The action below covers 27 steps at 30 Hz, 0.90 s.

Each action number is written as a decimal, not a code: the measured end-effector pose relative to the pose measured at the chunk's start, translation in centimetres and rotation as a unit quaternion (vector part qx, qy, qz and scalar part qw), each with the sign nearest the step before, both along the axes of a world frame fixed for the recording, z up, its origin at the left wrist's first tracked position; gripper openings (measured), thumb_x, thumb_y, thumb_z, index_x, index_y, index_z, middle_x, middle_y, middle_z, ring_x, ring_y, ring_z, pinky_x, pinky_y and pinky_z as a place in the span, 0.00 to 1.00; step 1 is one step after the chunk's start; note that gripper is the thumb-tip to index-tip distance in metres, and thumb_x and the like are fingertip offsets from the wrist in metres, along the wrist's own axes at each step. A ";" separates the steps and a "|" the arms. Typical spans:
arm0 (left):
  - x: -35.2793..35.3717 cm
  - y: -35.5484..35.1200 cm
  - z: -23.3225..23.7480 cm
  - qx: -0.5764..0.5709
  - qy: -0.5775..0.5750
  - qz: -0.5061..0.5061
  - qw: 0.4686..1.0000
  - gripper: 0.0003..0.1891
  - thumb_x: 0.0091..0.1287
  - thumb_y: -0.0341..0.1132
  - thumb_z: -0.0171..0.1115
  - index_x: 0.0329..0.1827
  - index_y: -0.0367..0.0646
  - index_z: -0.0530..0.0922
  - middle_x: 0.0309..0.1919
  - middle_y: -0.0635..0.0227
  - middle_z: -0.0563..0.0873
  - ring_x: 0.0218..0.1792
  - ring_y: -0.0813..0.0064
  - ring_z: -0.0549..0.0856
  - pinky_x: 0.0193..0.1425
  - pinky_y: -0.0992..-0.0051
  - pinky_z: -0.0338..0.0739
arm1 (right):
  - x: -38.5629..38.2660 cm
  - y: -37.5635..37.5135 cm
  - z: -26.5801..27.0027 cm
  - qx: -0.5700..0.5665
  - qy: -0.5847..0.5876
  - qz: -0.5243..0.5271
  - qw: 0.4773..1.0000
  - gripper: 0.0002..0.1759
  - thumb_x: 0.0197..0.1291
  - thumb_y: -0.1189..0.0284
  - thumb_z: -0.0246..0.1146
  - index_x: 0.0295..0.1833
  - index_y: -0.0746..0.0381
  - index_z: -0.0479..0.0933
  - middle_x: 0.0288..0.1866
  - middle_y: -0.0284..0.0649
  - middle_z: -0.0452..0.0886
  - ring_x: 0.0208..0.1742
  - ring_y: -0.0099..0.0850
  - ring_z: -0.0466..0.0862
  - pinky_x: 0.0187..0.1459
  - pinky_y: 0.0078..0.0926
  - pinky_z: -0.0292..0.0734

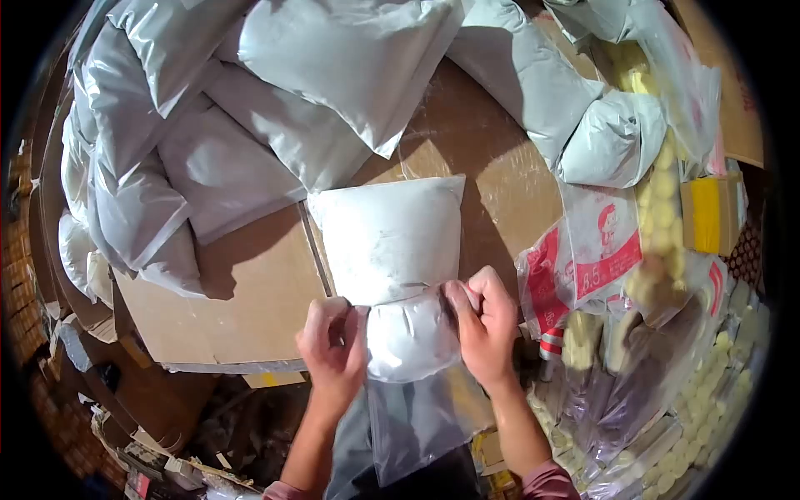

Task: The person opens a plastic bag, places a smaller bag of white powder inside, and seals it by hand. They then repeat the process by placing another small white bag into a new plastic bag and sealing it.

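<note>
In the middle of the head view, a clear plastic bag of white powder [390, 233] lies flat on the cardboard, pinched in at its waist. A smaller white bulge shows below the crease, and its clear end hangs past the cardboard's front edge. My left hand [331, 346] grips the plastic at the left end of the crease, fingers curled against the thumb. On the opposite side, my right hand [486, 327] pinches the bag at the same height. Both forearms reach up from the bottom of the view.
Several filled white bags [342, 62] are heaped behind and to the left on the cardboard sheet [217, 321]. At the right lie a red-and-clear printed plastic bag [600, 258], a yellow-taped box [708, 215] and clear bags of pale yellow pieces [692, 442].
</note>
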State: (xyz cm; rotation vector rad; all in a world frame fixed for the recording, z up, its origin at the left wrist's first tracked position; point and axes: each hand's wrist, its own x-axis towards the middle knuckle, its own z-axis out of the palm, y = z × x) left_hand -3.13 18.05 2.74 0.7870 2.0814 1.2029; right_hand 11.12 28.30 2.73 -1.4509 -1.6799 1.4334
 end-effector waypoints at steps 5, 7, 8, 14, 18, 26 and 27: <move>2.3 1.1 1.6 -0.042 -0.075 0.134 0.987 0.09 0.67 0.27 0.65 0.32 0.33 0.74 0.29 0.70 0.75 0.28 0.86 0.71 0.32 0.84 0.68 | -0.4 -2.7 0.8 -0.021 -0.066 -0.100 0.993 0.17 0.68 0.75 0.60 0.29 0.65 0.60 0.25 0.36 0.61 0.30 0.23 0.59 0.33 0.23 0.61; 2.2 0.7 1.4 -0.040 -0.092 0.120 0.988 0.08 0.67 0.27 0.64 0.32 0.34 0.74 0.25 0.75 0.74 0.27 0.88 0.70 0.30 0.85 0.66 | -0.1 -3.5 1.0 -0.088 -0.035 -0.128 0.987 0.17 0.69 0.73 0.59 0.30 0.66 0.61 0.25 0.35 0.61 0.30 0.21 0.59 0.32 0.23 0.61; 1.8 0.4 1.6 -0.043 -0.117 0.109 0.986 0.08 0.67 0.27 0.64 0.32 0.35 0.74 0.24 0.76 0.74 0.26 0.89 0.70 0.30 0.85 0.65 | 0.7 -3.8 -0.3 -0.088 0.003 -0.123 0.988 0.17 0.71 0.71 0.58 0.30 0.64 0.62 0.24 0.31 0.62 0.29 0.18 0.62 0.31 0.21 0.61; -0.2 -1.2 1.1 0.141 -0.428 0.074 0.889 0.08 0.64 0.26 0.64 0.29 0.41 0.74 0.29 0.78 0.78 0.32 0.89 0.74 0.36 0.88 0.65 | 1.3 -1.1 1.4 -0.393 0.259 -0.107 0.876 0.15 0.69 0.69 0.61 0.30 0.57 0.65 0.26 0.22 0.67 0.29 0.10 0.66 0.29 0.13 0.62; -1.9 -2.7 -0.2 0.084 -0.495 0.022 0.864 0.04 0.66 0.23 0.60 0.40 0.38 0.75 0.37 0.74 0.79 0.40 0.83 0.76 0.46 0.81 0.70 | 1.2 0.5 1.7 -0.214 0.040 0.014 0.976 0.16 0.63 0.73 0.67 0.27 0.62 0.68 0.31 0.32 0.74 0.31 0.16 0.72 0.34 0.16 0.68; -0.2 -0.3 0.6 0.076 -0.093 0.091 0.989 0.02 0.68 0.21 0.56 0.38 0.36 0.72 0.41 0.64 0.78 0.35 0.83 0.75 0.43 0.83 0.70 | -2.5 1.4 1.3 0.143 0.071 0.061 0.985 0.10 0.58 0.79 0.67 0.29 0.67 0.71 0.36 0.49 0.80 0.34 0.43 0.82 0.37 0.30 0.78; -0.1 -0.4 0.0 0.066 -0.075 0.099 0.990 0.02 0.69 0.22 0.56 0.38 0.36 0.72 0.38 0.65 0.79 0.33 0.84 0.74 0.40 0.84 0.71 | -2.7 2.0 1.9 0.160 0.051 0.085 0.982 0.09 0.59 0.79 0.66 0.30 0.67 0.72 0.32 0.49 0.78 0.31 0.43 0.81 0.34 0.32 0.76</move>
